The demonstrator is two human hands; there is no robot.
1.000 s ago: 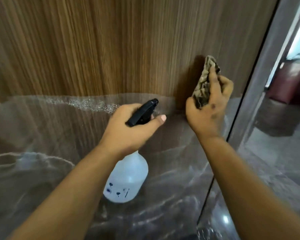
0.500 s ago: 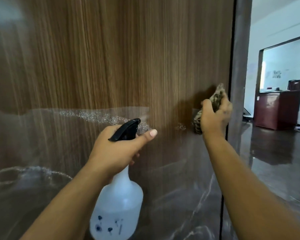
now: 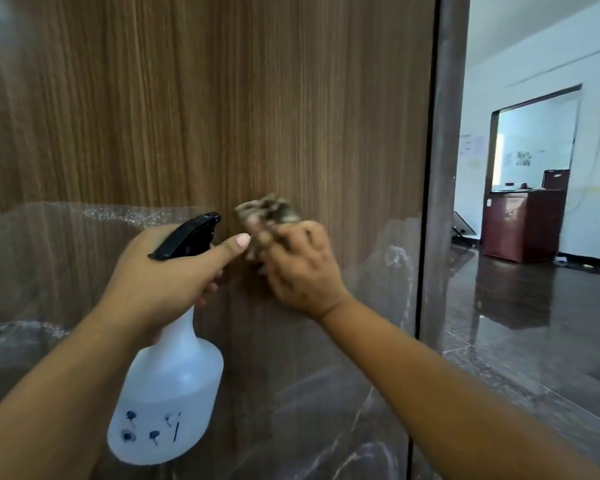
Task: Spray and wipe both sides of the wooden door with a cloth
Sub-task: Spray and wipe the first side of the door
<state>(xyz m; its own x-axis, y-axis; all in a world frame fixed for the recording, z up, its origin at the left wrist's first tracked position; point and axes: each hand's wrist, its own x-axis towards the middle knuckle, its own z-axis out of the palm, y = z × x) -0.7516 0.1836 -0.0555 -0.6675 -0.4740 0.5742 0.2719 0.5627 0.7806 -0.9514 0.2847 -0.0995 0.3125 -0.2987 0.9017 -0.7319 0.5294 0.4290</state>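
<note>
Wiping is under way on this face of the door (image 3: 257, 98), judging by how things lie. The right hand (image 3: 300, 268) grips a bunched cloth (image 3: 267, 209) and presses it against the wood near the middle of the panel, fingers curled round the wad; hand and cloth are blurred, which suggests a stroke in progress. The left hand (image 3: 167, 275) holds the bottle (image 3: 168, 386) by its neck, fingers wrapped round it under the black trigger head (image 3: 187, 235), thumb stretched forward along the side, nozzle aimed at the door just beside the cloth. Whether a finger is squeezing the trigger I cannot tell. A band of fine droplets (image 3: 118, 213) speckles the wood to the left of the bottle, so that patch has been sprayed but looks unwiped. The lower door shows a glossy sheen reflecting the marbled floor (image 3: 534, 341); whether that is wetness or a covering film I cannot say. The upper part looks dry and matt, with nothing to show it has been treated. My judgement: spraying has begun, wiping covers only a mid-height strip, and the rest of this side remains. The door's other side is out of sight past the edge (image 3: 444, 168), and nothing here shows its state.
</note>
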